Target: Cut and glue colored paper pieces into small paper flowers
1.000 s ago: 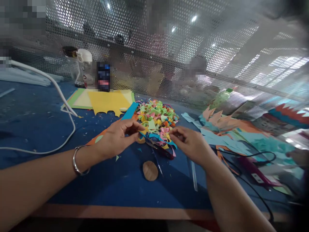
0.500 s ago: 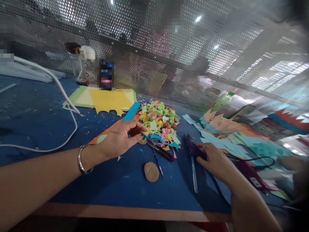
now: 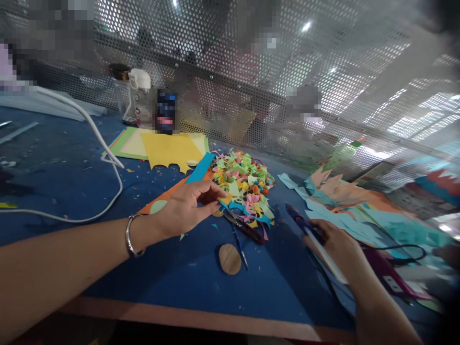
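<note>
My left hand (image 3: 190, 206), a silver bangle on its wrist, pinches a small blue and yellow paper piece (image 3: 223, 202) between thumb and fingertips. It hovers by the front of a heap of colourful paper scraps (image 3: 242, 175). My right hand (image 3: 332, 247) grips a dark blue glue gun (image 3: 304, 223), its nozzle pointing away and left; a pale glue stick (image 3: 328, 261) sticks out at the rear. Between the hands lie dark-handled scissors (image 3: 251, 233), a slim blue pen-like tool (image 3: 240, 247) and a round wooden disc (image 3: 230, 259).
Coloured paper sheets (image 3: 168, 146) lie at the back left, near bottles (image 3: 143, 98) and a phone (image 3: 166, 111). A white cable (image 3: 89, 122) crosses the left. Pale blue paper pieces (image 3: 334, 220) and a magenta power strip (image 3: 393, 282) are at right. A perforated metal screen (image 3: 212, 96) stands behind.
My right hand has lifted the glue gun off the table and turned it, so the glue stick now slants back toward my wrist. My left hand keeps its pinch. The view has shifted slightly.
</note>
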Tool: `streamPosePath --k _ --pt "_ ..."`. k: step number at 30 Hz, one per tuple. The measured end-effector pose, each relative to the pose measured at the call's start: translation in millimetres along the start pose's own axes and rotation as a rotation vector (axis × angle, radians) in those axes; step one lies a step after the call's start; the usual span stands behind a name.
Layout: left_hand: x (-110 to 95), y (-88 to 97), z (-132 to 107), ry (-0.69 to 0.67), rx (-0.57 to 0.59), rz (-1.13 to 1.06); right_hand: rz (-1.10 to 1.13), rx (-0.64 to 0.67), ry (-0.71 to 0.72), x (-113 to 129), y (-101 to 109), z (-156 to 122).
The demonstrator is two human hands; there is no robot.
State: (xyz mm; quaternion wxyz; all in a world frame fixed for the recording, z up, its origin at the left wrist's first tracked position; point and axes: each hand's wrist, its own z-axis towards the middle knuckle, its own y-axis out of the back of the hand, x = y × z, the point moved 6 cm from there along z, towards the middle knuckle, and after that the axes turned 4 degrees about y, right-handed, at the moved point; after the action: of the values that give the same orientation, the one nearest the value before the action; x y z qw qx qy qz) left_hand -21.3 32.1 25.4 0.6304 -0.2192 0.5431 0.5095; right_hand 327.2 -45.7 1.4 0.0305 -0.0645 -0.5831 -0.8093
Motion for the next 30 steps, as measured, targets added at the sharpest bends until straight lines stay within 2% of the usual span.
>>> streamPosePath --k 3,6,7,11,14,22,30 --pt "-2 -0.8 -1 -0.011 0.002 -0.011 0.034 -0.091 0.017 22 15 -7" --pt "-5 -1.4 -2 -0.02 0.01 0.009 0.168 -0.057 0.08 53 22 -15" --pt "-5 -1.5 -2 -0.021 0.014 0.02 0.194 -0.102 0.108 64 28 -17" --pt "-6 -1.5 -4 -0.034 0.02 0.068 0.373 -0.049 0.297 106 35 -25" --pt "-7 -2.0 -5 -0.038 0.029 0.102 0.44 -0.036 0.333 124 37 -29" --pt "-14 -6.0 -7 -0.103 0.062 0.23 0.454 0.008 0.384 141 30 -32" --pt "-14 -7.9 -8 -0.107 0.089 0.261 0.438 0.039 0.422 144 24 -33"
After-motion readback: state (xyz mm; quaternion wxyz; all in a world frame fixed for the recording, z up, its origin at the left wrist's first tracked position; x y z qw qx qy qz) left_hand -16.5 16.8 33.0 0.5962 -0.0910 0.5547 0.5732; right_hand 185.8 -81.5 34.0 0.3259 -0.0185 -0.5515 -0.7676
